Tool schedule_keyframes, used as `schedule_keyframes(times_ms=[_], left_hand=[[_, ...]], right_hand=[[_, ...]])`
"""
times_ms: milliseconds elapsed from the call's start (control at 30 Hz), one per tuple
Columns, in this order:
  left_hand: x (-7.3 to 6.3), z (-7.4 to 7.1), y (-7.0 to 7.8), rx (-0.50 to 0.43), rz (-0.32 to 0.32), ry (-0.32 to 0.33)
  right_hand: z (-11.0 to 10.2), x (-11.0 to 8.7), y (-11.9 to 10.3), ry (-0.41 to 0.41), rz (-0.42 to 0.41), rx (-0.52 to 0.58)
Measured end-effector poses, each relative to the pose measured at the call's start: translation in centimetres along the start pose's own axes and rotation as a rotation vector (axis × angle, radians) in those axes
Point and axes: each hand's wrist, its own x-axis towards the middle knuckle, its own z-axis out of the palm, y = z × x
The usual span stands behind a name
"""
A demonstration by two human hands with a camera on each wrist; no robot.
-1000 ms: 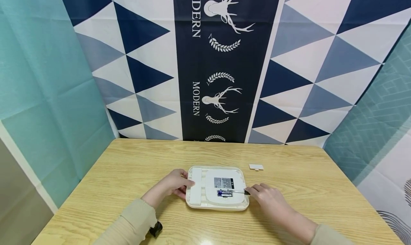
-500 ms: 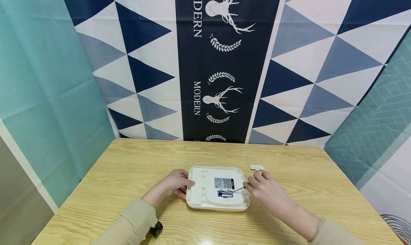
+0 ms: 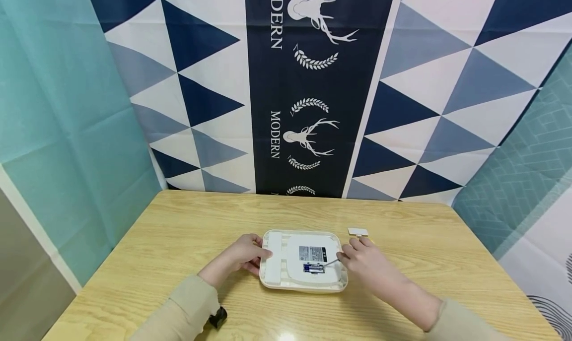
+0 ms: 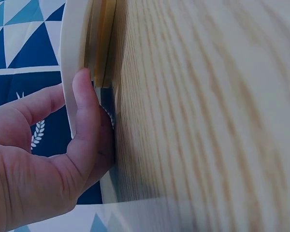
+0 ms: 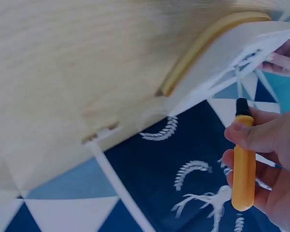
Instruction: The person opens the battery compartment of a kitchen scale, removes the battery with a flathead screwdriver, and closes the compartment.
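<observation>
A: Setting?
B: Patterned cloth (image 3: 308,83) behind a wooden tabletop (image 3: 192,214).
A: Main thing?
B: White device (image 3: 292,262), midway between the tabletop's side edges, batteries (image 3: 314,268) in its slot. Looks stiff, fairly light, maybe slick; best held by the rim, going gently round the slot.
A: Hands?
B: Left hand (image 3: 248,253) grips the left rim, thumb on top. Right hand (image 3: 365,262) grips a yellow-handled screwdriver (image 5: 244,169), shaft toward the batteries; tip contact unclear.
A: Else?
B: Small white cover (image 3: 357,231), beyond the right hand, nearer the tabletop's far edge.
</observation>
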Motion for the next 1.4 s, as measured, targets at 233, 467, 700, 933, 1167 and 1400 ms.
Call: schedule_keyframes(times_ms=[233, 467, 700, 933, 1167, 1400], left_hand=[[0.3, -0.3, 0.3, -0.001, 0.004, -0.002], [0.3, -0.5, 0.3, 0.008, 0.009, -0.021], [0.4, -0.7, 0.3, -0.004, 0.012, -0.021], [0.5, -0.7, 0.2, 0.001, 0.000, -0.023], [0.4, -0.7, 0.2, 0.000, 0.001, -0.026], [0.4, -0.7, 0.1, -0.009, 0.006, -0.028]], right_hand=[[1.0, -2.0, -0.3, -0.072, 0.163, 0.164], [2.2, -3.1, -1.5, -0.068, 0.361, 0.293], [2.5, -3.4, -1.9, -0.116, 0.428, 0.295], [2.1, -3.5, -2.0, -0.149, 0.448, 0.300], [1.0, -3.1, -1.7, -0.121, 0.412, 0.282], [0.3, -2.6, -1.7, -0.136, 0.343, 0.210]])
